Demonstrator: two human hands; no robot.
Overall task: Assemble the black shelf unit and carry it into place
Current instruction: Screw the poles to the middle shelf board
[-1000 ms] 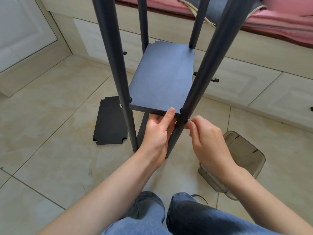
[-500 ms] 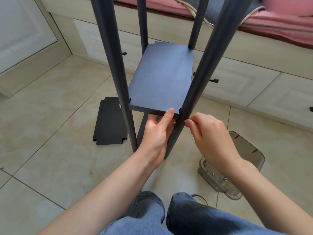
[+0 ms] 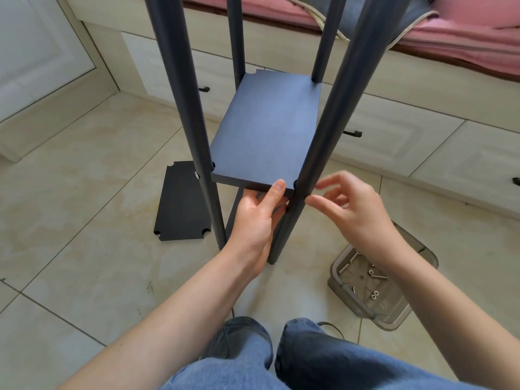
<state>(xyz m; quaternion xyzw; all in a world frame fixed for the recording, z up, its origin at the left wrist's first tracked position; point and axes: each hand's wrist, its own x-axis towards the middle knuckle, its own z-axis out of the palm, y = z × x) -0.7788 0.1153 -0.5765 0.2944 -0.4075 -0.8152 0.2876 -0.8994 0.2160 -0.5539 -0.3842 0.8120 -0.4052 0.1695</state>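
Nearest are the person's knees in blue jeans [image 3: 295, 358], with both forearms reaching out over the tiled floor [image 3: 84, 277]. To the near right sits a clear plastic tub [image 3: 422, 258] holding loose screws and nuts [image 3: 374, 295], within easy reach of the right hand [image 3: 357, 212].

The left hand [image 3: 256, 220] grips the near edge of the black shelf board [image 3: 267, 133], thumb on the front lip and fingers curled underneath, apparently propping the board level at its height against the posts. The right hand is at the near right post [image 3: 318, 153], beside the corner joint; its fingers are loosely spread and blurred, and whether the fingertips pinch a small fastener I cannot tell.

The shelf unit stands on the floor just ahead of the knees: four dark round posts rising out of view, with this one matte board set between them by notched corners. A fastener head shows on the near left post [image 3: 197, 136]. The far left corner notch looks apart from its post.

A second notched board [image 3: 183, 204] lies flat on the floor to the left. Beyond are cream drawer fronts [image 3: 394, 142] and pink bedding [image 3: 464, 38].
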